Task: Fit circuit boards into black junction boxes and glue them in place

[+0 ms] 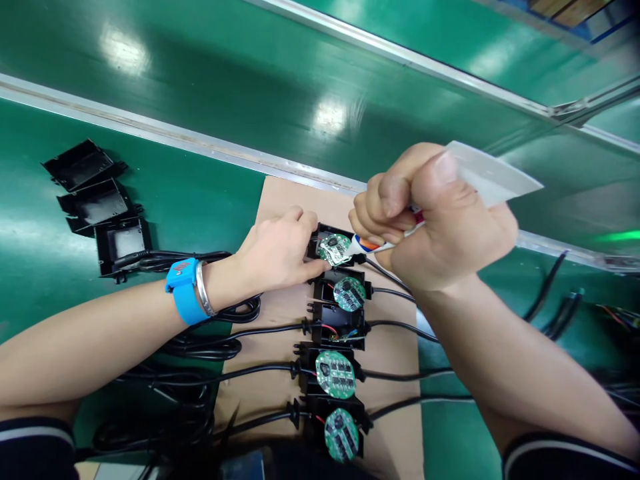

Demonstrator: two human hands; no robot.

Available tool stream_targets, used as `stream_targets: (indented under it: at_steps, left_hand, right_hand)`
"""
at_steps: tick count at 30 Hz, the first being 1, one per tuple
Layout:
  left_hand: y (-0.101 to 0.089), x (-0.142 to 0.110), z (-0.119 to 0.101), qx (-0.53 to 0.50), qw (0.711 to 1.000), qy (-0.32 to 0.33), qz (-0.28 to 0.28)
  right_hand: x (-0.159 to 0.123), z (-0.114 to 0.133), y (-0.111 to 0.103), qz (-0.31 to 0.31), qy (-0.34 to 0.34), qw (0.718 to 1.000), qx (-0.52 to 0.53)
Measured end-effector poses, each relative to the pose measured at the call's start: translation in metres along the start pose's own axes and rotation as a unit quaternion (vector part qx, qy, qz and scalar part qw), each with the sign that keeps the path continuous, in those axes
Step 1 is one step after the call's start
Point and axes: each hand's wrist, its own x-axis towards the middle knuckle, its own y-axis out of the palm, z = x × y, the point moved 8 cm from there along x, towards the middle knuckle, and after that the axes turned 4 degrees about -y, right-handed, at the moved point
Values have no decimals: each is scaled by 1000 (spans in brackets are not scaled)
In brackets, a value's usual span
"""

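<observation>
In my right hand [435,213], closed in a fist, is a white squeeze tube [493,172]. Its flat end sticks out above the thumb, and its nozzle points down at the farthest round green circuit board [334,249]. White paste-like material shows on that board beside the nozzle tip. My left hand [283,250] rests at the left side of the black plastic box [323,233] under this board, thumb at the near edge and fingers at the far corner. Whether the fingers pinch the box is partly hidden. Just nearer lies a second green board [349,294] on its box.
More black boxes line the cardboard sheet [395,440] toward me, two with green boards [335,375] and one open box [343,320] showing wires. Black cables [260,330] run to both sides. Three black box shells [80,167] lie at left. A metal strip [200,143] crosses the green surface.
</observation>
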Motion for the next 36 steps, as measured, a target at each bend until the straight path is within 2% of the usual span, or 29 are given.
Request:
stream_targets:
  at_steps: [12,15,18,20,23,28,32,36]
  left_hand:
    - [2,2,0,-2,1000,-8,7]
    - [1,3,1,-3,1000,-17,21]
    - [-8,0,-4,18,999,-2,32]
    - [-19,-10,-13,61,997,20,30]
    - [-26,-38,-34,103,992,51,55]
    - [-11,-89,-72,98,982,120,103]
    - [4,-101,-77,92,979,118,137]
    - [6,-100,-75,83,979,119,144]
  right_hand:
    - [4,-8,-3,-26,-8,1000,-1]
    - [2,4,-9,-42,-31,999,-8]
    - [-7,25,-19,-62,-58,996,16]
    - [-18,33,-23,-51,-52,996,54]
    - [-36,28,-23,-13,-16,994,104]
    - [-51,6,-17,3,-10,990,141]
    - [-52,2,-12,-1,-13,989,147]
    - [-54,7,-11,-7,-19,990,139]
